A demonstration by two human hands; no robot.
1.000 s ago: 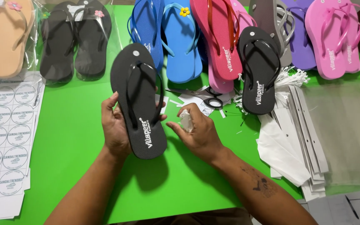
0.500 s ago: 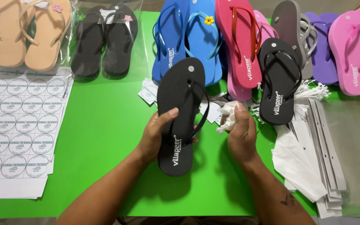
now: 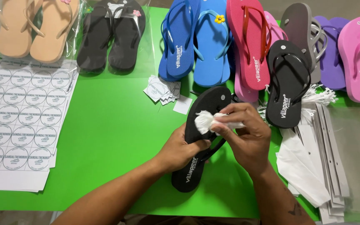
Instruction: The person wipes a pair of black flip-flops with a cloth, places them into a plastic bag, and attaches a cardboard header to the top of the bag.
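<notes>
Where fingers [image 3: 230, 109] pinch: white cloth [image 3: 207, 121].

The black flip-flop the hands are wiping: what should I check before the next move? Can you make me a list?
1. Left hand grips the black flip-flop at its middle: ok.
2. Right hand pinches the white cloth: ok.
3. Cloth touches the flip-flop's footbed: ok.
4. Flip-flop's lower end rests on the green table: cannot tell.
5. Footbed wiped clean: cannot tell; hands cover part of it.
6. Second black flip-flop lies apart, to the right: ok.
</notes>
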